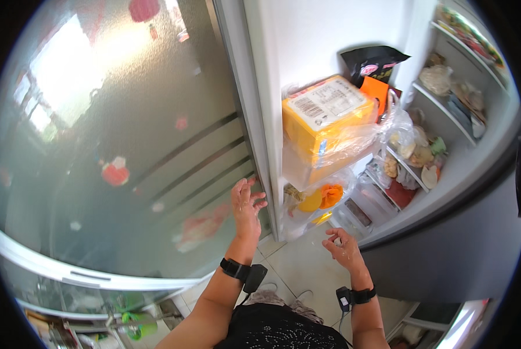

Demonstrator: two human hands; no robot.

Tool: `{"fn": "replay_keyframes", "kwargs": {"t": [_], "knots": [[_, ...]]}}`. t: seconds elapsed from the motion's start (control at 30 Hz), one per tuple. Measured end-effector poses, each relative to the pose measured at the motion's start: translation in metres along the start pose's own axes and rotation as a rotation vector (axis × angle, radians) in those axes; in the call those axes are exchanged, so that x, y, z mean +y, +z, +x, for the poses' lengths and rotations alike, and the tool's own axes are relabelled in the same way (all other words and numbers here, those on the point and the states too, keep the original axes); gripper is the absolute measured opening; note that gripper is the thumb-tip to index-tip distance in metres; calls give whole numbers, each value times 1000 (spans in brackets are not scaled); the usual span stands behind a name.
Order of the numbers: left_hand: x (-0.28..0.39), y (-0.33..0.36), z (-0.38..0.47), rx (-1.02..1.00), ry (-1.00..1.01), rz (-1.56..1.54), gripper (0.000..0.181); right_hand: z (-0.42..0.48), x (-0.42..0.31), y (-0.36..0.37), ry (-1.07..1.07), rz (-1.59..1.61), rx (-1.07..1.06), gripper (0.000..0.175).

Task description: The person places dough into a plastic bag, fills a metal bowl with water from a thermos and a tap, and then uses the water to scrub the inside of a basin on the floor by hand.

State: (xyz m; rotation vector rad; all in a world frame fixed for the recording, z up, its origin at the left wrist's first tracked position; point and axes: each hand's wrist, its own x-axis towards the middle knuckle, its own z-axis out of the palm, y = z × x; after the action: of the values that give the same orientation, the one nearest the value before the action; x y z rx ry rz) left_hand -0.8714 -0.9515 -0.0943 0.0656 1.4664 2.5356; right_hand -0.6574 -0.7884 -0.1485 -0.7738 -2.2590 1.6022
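My left hand (pixel 247 207) is raised beside the frame edge of a frosted glass sliding door (pixel 155 131), fingers spread and holding nothing. My right hand (pixel 342 248), empty with its fingers curled apart, hovers below the lower door bin of an opened refrigerator. Both hands look wet or smeared. The refrigerator door (pixel 330 30) carries a yellow box (pixel 317 135) with a white label, partly wrapped in a clear plastic bag (pixel 397 120). Behind the box stand a black packet (pixel 371 63) and an orange packet (pixel 375 92). Orange and yellow items (pixel 330 196) lie in the bin beneath.
Refrigerator shelves (pixel 445 113) at right hold bagged food (pixel 437 79) and a red item (pixel 400 194). A grey refrigerator panel (pixel 443 257) extends at lower right. Tiled floor (pixel 295 266) lies below. A bright green object (pixel 138 325) is among items at lower left.
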Motion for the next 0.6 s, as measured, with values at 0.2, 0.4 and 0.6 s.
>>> {"fn": "replay_keyframes", "kwargs": {"t": [0.2,0.4,0.6], "knots": [[3,-19,24,-153,-50,98,32,-44,-26,33,142,182,146,30],[17,-37,25,-351,-67,198,33,-80,-31,73,377,1042,356,37],[7,-52,-47,-787,-87,217,28,-132,-42,95,24,1460,398,51]]}}
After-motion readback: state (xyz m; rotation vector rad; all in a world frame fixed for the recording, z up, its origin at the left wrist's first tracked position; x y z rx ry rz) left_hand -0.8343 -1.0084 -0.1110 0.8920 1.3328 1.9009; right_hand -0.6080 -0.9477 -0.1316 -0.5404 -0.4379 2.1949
